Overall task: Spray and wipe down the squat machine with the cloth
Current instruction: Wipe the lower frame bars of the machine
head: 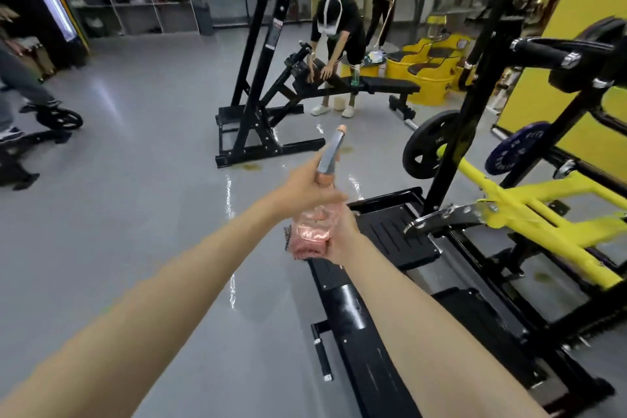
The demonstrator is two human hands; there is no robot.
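The left hand (303, 185) grips the bottle (314, 226) at its neck. The right hand (341, 234) clasps its base with the cloth (305, 249), just left of the machine (529, 210). The bottle's long axis tilts up and away, nozzle topmost.

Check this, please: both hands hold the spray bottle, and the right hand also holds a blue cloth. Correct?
No: the head view shows the cloth is pink, not blue. Both the left hand and the right hand do hold the spray bottle, the right hand with the cloth.
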